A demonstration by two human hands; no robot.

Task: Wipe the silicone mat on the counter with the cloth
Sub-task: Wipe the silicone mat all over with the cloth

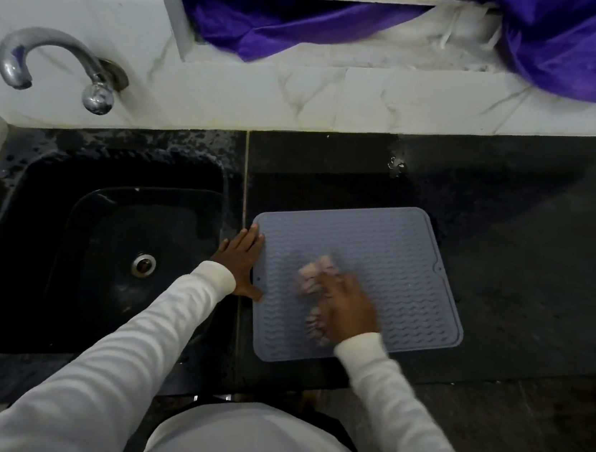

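Mat (379, 251) – under right hand (348, 307) gripping cloth (314, 276) | left hand (239, 263) – mat edge

Just one view here, a wide-angle head cam looking steeply down and a bit forward from above the counter (529, 254). It sits fairly close, so both sleeves run in from the bottom edge and the person's own torso fills the bottom middle. The tiled wall (305, 91) curves across the upper frame from lens bend, sink (25, 230) at left, mat (380, 243) about centre.
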